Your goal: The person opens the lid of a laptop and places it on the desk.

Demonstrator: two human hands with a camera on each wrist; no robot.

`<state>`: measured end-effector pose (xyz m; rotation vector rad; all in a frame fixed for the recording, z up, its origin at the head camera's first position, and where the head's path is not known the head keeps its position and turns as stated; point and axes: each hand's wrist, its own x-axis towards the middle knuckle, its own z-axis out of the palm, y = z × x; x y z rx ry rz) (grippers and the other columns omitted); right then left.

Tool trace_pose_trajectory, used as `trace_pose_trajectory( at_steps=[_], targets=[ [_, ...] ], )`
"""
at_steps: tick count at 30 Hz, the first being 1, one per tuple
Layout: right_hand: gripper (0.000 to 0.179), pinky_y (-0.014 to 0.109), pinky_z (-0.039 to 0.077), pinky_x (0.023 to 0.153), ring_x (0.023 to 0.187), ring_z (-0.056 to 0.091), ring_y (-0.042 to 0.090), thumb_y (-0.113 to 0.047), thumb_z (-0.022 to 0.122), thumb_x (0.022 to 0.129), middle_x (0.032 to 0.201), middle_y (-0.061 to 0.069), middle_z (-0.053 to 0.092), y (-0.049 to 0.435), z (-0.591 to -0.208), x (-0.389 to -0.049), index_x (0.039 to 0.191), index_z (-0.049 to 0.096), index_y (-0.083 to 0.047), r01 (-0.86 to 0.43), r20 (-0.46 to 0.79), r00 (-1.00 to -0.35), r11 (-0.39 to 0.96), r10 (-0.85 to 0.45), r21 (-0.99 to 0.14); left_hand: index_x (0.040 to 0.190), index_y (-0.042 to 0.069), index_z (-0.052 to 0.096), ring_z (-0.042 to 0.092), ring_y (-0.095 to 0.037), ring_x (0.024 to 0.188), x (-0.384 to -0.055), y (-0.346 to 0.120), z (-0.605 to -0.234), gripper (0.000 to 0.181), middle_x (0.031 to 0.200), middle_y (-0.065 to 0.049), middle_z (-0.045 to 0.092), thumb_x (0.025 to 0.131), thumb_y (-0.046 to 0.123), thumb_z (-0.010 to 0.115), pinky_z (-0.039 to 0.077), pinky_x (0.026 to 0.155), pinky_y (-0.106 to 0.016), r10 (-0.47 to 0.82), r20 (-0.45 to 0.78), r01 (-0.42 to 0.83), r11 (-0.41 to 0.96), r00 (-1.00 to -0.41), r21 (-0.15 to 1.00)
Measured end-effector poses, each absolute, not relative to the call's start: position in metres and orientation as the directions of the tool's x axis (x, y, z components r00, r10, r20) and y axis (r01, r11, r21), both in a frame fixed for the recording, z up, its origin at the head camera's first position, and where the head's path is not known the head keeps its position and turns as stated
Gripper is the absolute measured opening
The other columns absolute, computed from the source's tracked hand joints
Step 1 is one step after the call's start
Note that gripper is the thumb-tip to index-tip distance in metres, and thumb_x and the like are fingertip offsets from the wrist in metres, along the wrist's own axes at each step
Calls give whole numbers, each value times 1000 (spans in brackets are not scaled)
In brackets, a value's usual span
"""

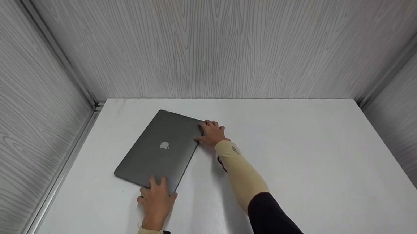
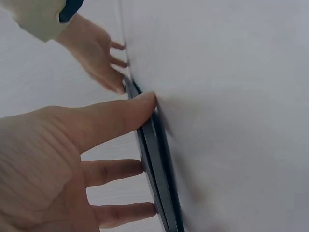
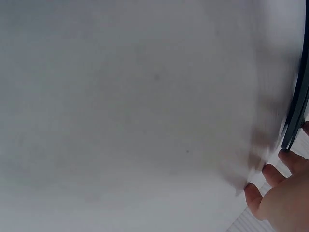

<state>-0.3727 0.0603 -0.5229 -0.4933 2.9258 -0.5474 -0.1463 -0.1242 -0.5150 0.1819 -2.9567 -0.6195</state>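
Fingers (image 2: 115, 171) spread wide on both hands. Wood-grain panels (image 1: 213, 41) enclose a white surface (image 1: 300, 155) on three sides, where a closed grey laptop (image 1: 151, 160) lies left of centre, a beige sleeve (image 1: 243, 177) slanting near its right; the left hand (image 1: 157, 202) touches and partly hides the laptop's near right corner, the right hand (image 1: 212, 132) its far right, a pale logo (image 1: 164, 145) showing.

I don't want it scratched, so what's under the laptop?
White tabletop shows around the closed laptop and evidently runs beneath it. The covered patch itself is hidden, so I can't tell whether anything small lies there.
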Motion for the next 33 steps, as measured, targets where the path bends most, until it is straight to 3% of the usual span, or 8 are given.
trace_pose_trajectory(
  at_steps=[6,14,24,33],
  targets=[
    [73,63,21,113,149,22,39,-44,66,97,164,18,25,52,-512,-381,159,36,-18,-277,-159,-917,872,-366,-405,127,-10,57,41,-72,107,-149,-127,-515,64,131,-41,39,76,13,89,42,75,-77,-150,93,-88,874,-984,477],
    [69,61,25,111,144,26,38,-41,69,96,159,17,33,57,-509,-378,156,42,-22,-251,-189,-921,890,-341,-379,123,-13,58,40,-71,107,-147,-121,-519,59,134,-41,40,77,9,88,40,82,-72,-136,104,-67,865,-985,498],
    [70,55,31,110,137,33,39,-41,75,92,151,21,41,69,-512,-373,152,49,-17,-264,-114,-935,872,-337,-413,112,-11,67,44,-69,103,-152,-130,-520,51,129,-36,48,69,5,91,41,82,-69,-93,184,12,864,-978,504],
    [70,57,34,107,131,37,41,-39,75,93,144,26,44,90,-513,-360,151,48,-12,-265,-78,-942,869,-325,-418,110,-9,71,46,-56,96,-160,-140,-523,53,125,-29,54,63,2,92,40,83,-63,-46,231,86,843,-972,531]
  ],
)
